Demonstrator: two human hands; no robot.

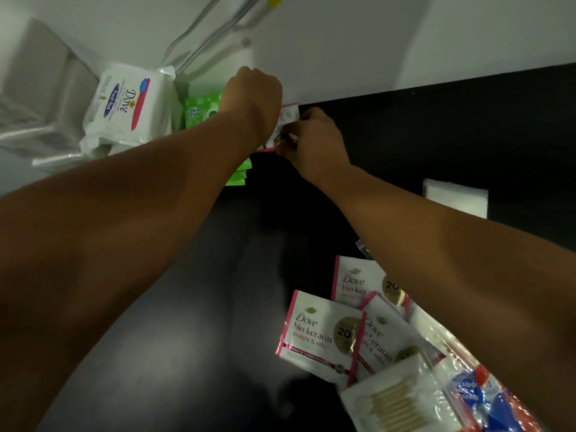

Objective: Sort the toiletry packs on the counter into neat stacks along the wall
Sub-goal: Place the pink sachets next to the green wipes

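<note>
1. The sachet [288, 120] is at the wall [343, 42]: the right hand [314, 145] has its fingers [304, 123] pinching the sachet's edge; the left hand [254, 92] hides its fingers.
2. Let go tilted, it could slide down, or the left wrist could nudge the green packs [201, 109] just left of the fingers.

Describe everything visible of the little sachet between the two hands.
The sachet is a flat, glossy packet, white with a pink edge and dark print. It sits at the back edge of the counter by the white wall. The right hand pinches its right side; the left hand covers its left side, grip unseen.
</note>
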